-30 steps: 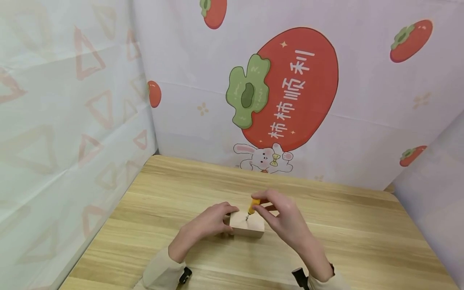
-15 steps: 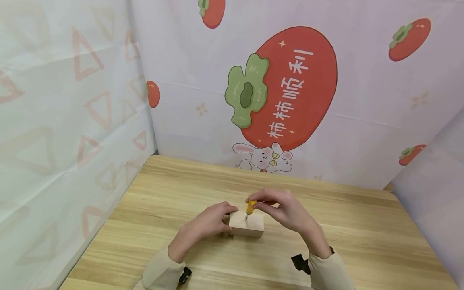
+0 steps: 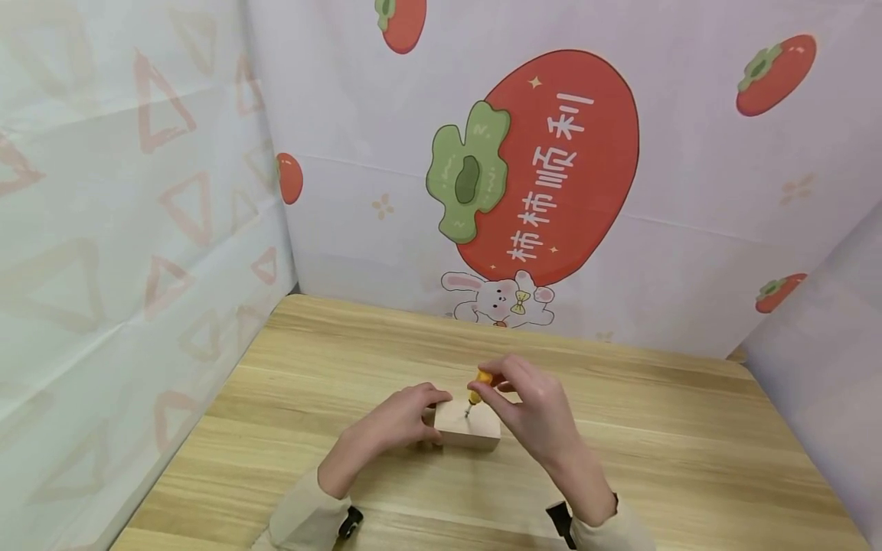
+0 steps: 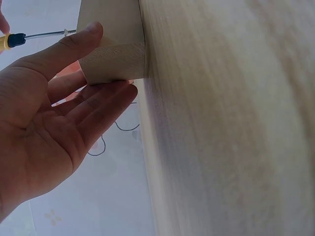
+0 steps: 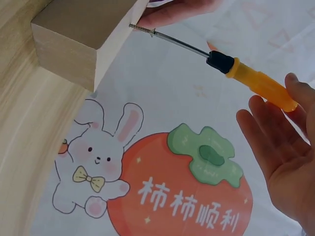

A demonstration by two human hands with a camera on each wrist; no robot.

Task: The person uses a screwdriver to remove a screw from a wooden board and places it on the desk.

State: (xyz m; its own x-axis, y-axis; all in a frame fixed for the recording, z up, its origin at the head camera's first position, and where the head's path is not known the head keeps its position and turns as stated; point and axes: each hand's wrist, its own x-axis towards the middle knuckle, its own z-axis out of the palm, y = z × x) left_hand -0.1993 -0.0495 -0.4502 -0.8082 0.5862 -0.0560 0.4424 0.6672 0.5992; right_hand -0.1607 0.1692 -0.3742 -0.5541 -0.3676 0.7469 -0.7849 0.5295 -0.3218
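Note:
A pale wooden block [image 3: 475,428] lies on the table. My left hand [image 3: 403,417] grips its left end, thumb [image 4: 78,44] on the near side and fingers on the far side. A screw [image 5: 142,29] stands partly sunk in the block's top face, its head and some thread showing. The tip of a screwdriver [image 5: 261,84] with a yellow-orange handle and black collar meets the screw head, the shaft tilted slightly. My right hand [image 3: 540,405] pinches the handle's upper end between thumb and fingers; its other fingers are loosely extended in the right wrist view.
The wood-grain table [image 3: 654,444] extends around the block. Behind it stands a white backdrop with a large printed persimmon [image 3: 592,168] and a rabbit. A patterned sheet [image 3: 124,229] hangs along the left side. Black straps with small devices sit at both wrists.
My right hand has turned back and forth at the wrist around the screwdriver handle, and the handle's tilt shifts slightly. My left hand and the block keep their place.

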